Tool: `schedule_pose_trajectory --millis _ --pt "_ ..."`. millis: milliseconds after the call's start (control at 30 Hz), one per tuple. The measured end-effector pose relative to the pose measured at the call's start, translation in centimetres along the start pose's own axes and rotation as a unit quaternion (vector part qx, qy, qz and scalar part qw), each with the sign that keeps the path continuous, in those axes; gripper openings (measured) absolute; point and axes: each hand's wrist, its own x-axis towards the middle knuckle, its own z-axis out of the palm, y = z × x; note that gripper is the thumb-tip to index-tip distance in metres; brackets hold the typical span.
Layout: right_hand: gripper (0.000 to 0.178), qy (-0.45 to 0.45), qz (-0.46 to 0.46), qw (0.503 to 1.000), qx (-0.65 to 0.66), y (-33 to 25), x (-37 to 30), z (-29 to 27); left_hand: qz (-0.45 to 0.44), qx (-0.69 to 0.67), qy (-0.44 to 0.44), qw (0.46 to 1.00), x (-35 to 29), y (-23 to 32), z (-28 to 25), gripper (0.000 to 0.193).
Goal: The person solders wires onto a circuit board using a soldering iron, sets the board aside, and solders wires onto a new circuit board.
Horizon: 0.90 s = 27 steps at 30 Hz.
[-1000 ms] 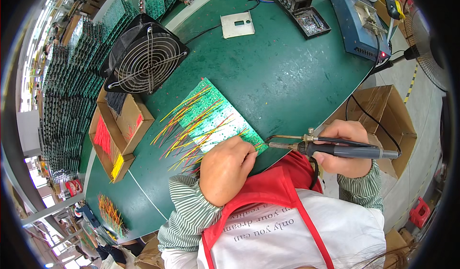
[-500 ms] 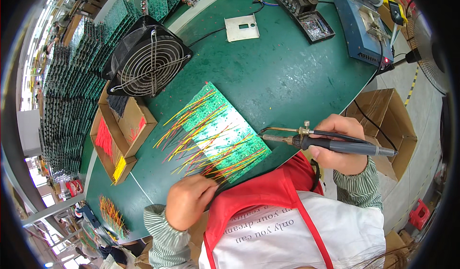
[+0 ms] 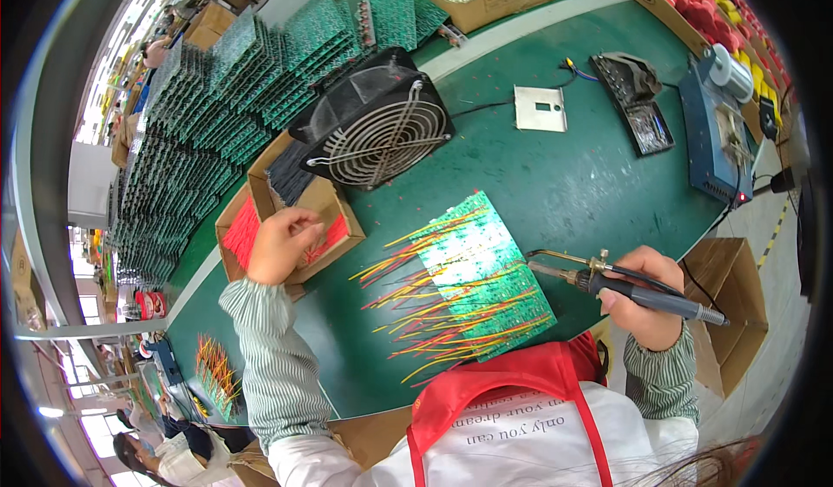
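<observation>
My right hand (image 3: 646,300) is wrapped around a soldering iron (image 3: 681,305) with a thin brass solder-feed tube fixed alongside it. The iron's tip points left, close to the right edge of a green circuit board (image 3: 499,292). Rows of red, yellow and dark wires (image 3: 416,292) stick out from the board toward the left. Over a divided cardboard box (image 3: 354,237), my left hand (image 3: 285,242) has loosely bent fingers, with a gap between thumb and fingers and nothing visible in them. Red wires (image 3: 240,233) and dark wires (image 3: 288,174) lie in the box's compartments.
A black fan (image 3: 382,131) stands behind the box, beside tall stacks of circuit boards (image 3: 182,174). A white metal plate (image 3: 540,109), an open black case (image 3: 638,109) and a blue soldering station (image 3: 716,140) lie farther back. Below the table's right edge is an open carton (image 3: 733,305).
My left hand has moved from the wires at the board's near edge up and left to the cardboard box. The view has shifted; my right hand still holds the soldering iron beside the board.
</observation>
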Motion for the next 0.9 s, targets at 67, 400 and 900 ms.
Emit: schedule_pose_trajectory --millis 67,400,900 --pt "0.019 0.002 0.005 1.0 -0.005 0.0 0.3 0.3 -0.014 0.039 -0.019 0.999 1.4 0.6 0.7 0.024" --pt "0.02 0.009 0.021 1.0 -0.018 0.3 2.0 1.5 -0.021 0.014 -0.135 0.991 4.4 -1.5 1.7 0.02" --pt "0.021 0.004 0.013 1.0 -0.019 0.3 2.4 1.8 -0.094 -0.031 -0.045 0.994 3.0 0.8 2.1 0.017"
